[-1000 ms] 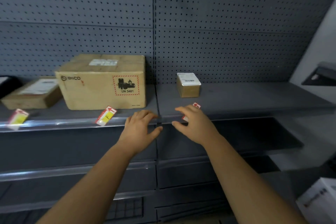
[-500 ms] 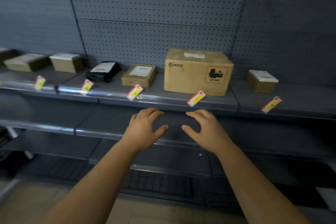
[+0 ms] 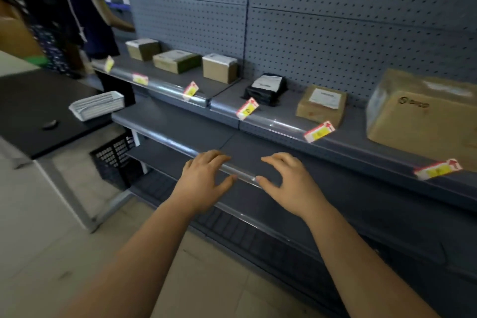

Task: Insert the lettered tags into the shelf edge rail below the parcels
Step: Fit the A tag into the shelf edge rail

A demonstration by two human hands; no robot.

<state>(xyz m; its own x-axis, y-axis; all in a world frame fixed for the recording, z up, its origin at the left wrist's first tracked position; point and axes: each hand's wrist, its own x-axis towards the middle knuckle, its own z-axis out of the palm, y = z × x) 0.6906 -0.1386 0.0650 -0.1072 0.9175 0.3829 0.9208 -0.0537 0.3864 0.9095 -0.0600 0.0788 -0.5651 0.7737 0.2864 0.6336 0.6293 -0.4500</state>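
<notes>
Several red, white and yellow tags stick out of the clear shelf edge rail (image 3: 281, 125), among them one tag (image 3: 247, 108) below a black bag parcel (image 3: 267, 88) and another tag (image 3: 319, 131) below a small cardboard parcel (image 3: 321, 106). A third tag (image 3: 437, 169) sits below the large cardboard box (image 3: 423, 113). My left hand (image 3: 204, 181) and my right hand (image 3: 289, 182) hover side by side, fingers spread and holding nothing, in front of the empty lower shelf's rail (image 3: 180, 147).
More cardboard parcels (image 3: 219, 67) line the shelf toward the left. A white wire basket (image 3: 96, 106) sits on a black table (image 3: 38, 108), with a black crate (image 3: 113, 157) under it. Two people (image 3: 64, 15) stand at the far left. Pegboard backs the shelves.
My view has swung left and pulled back, bringing the table, the basket and two people into sight. Both hands stay empty and spread, now in front of the lower shelf.
</notes>
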